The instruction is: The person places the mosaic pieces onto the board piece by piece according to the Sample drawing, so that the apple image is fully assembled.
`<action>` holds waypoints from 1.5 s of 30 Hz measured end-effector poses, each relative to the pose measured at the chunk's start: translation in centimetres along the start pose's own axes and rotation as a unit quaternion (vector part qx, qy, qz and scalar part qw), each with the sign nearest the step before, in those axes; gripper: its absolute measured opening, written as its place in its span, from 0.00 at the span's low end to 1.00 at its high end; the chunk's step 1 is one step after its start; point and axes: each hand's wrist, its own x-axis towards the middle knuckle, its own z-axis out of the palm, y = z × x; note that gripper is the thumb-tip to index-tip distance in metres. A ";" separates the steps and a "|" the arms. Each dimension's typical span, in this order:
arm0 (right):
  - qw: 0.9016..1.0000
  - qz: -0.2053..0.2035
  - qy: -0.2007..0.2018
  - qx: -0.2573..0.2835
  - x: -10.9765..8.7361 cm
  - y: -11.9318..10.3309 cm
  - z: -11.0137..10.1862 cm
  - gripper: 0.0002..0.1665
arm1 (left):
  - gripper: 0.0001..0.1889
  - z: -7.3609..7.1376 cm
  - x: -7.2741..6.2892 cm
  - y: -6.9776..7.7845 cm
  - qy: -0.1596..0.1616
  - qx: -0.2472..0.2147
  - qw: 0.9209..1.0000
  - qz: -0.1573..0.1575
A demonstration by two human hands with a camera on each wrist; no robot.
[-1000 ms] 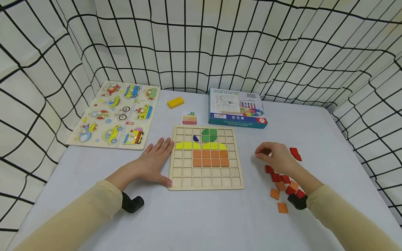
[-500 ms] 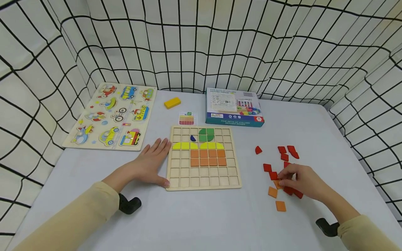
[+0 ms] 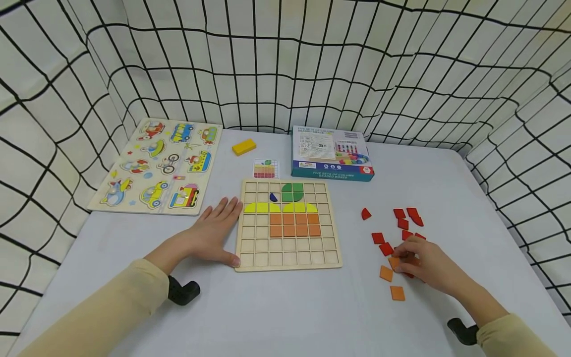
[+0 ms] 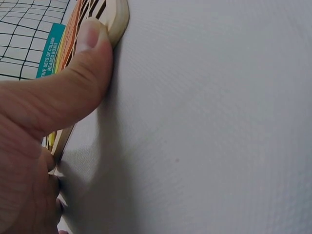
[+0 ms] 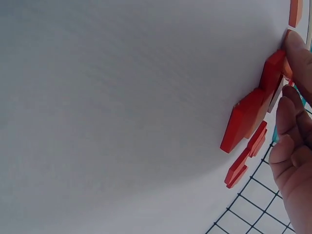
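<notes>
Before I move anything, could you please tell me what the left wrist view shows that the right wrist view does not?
Only the left wrist view shows the left hand, its thumb on the rim of the pale wooden grid board, and readable lettering on a teal-sided cardboard box. Only the right wrist view shows the right hand, its fingers beside flat red tiles. Both share the white tabletop and the black mesh net.

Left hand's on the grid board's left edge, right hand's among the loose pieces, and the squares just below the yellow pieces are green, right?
Not green: the head view shows orange squares just below the yellow pieces. The rest holds: left hand on the left edge of the grid board, right hand among the loose pieces.
</notes>
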 end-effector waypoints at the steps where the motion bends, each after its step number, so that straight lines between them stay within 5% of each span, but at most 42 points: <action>1: 1.000 0.002 0.002 0.002 0.0 0.0 0.1 0.12 | 0.71 0.0 0.0 0.0 0.001 0.000 1.000 0.001; 8: 0.999 -0.018 0.008 0.032 0.1 -0.1 -0.1 0.11 | 0.70 -0.2 -0.1 -0.1 -0.002 -0.001 1.000 0.000; 13: 0.998 -0.037 0.012 0.054 2.0 -1.5 -0.7 0.11 | 0.70 -0.4 -0.1 -0.1 -0.006 0.005 1.000 -0.008; 30: 0.988 -0.088 -0.078 0.098 15.5 -17.7 2.6 0.02 | 0.70 -0.2 -0.2 0.4 -0.006 0.000 1.000 -0.009; 45: 0.991 -0.090 -0.081 0.064 19.5 -22.2 5.1 0.05 | 0.70 -0.4 -0.4 0.3 -0.011 -0.006 1.000 -0.007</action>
